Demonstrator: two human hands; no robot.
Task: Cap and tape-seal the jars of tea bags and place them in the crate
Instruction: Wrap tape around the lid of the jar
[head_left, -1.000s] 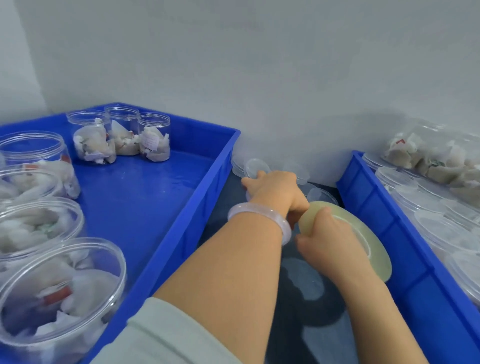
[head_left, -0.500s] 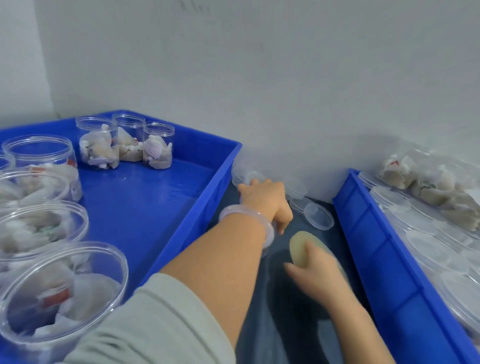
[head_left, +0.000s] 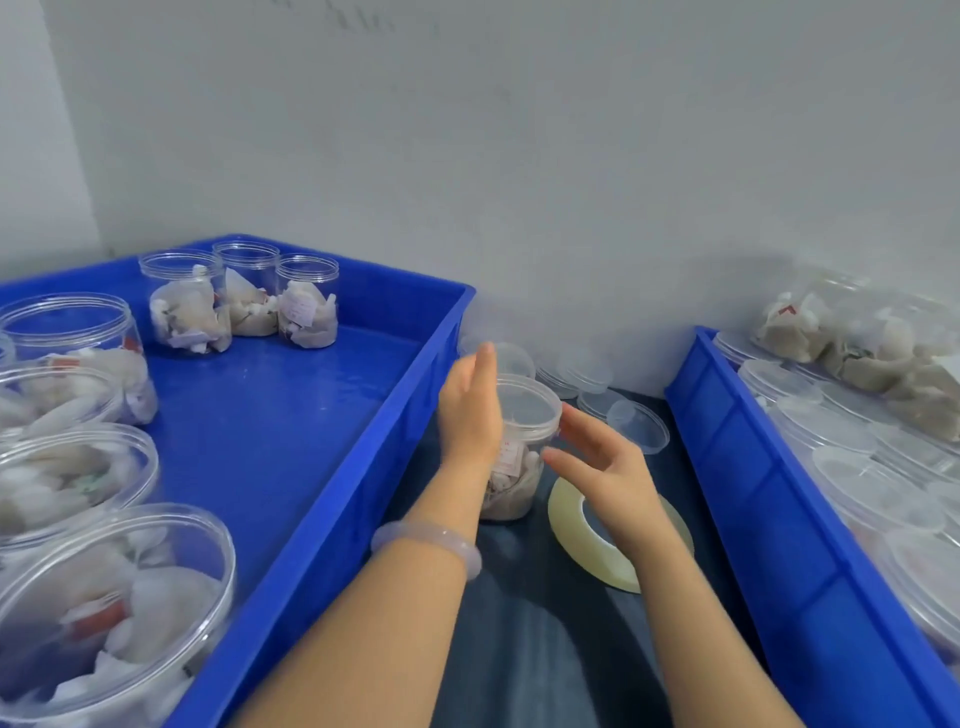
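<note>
A small clear jar of tea bags (head_left: 514, 467) stands on the dark surface between two blue crates, with a clear cap (head_left: 527, 402) on top. My left hand (head_left: 467, 415) lies against the jar's left side, fingers straight and pointing up. My right hand (head_left: 597, 462) is spread, and its fingertips touch the jar's right side just under the cap. The roll of clear tape (head_left: 571, 530) lies flat beside the jar, partly under my right wrist.
The left blue crate (head_left: 363, 467) holds several open jars of tea bags (head_left: 187, 306). The right blue crate (head_left: 753, 467) holds capped jars (head_left: 841, 431). Loose clear lids (head_left: 639, 426) lie by the wall behind the jar.
My right hand has let go of the tape roll, which now lies flat, and moved up to the jar. The jar now shows between both hands.
</note>
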